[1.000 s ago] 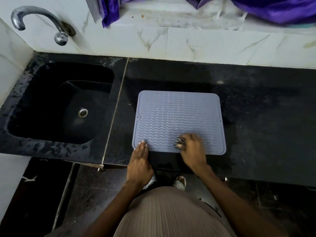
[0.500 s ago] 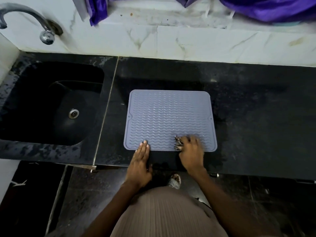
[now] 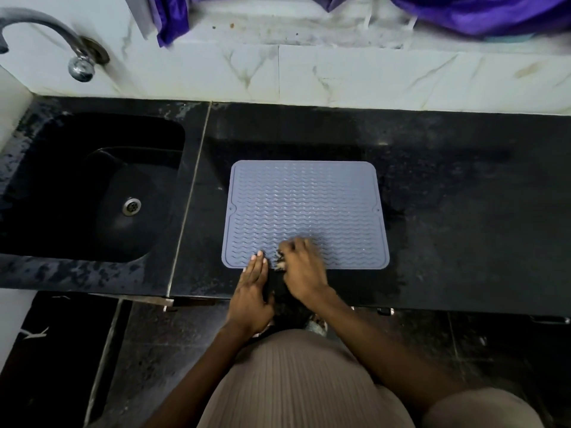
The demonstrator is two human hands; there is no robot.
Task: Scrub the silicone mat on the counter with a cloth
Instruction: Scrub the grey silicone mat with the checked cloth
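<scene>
Mat [image 3: 304,208] lies flat, left hand [image 3: 251,291] flat-fingered on its edge, right hand [image 3: 304,270] gripping cloth [image 3: 280,261].

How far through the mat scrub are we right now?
Done: the silicone mat lies flat on the counter, pinned at its near edge by the left hand. In hand: the right hand scrubs the near strip with the cloth. Left: the middle and far rows, whose cleanliness cannot be told.

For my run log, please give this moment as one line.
stage: scrubbing | left hand: flat, fingertips on mat near edge | right hand: grips cloth on mat
</scene>
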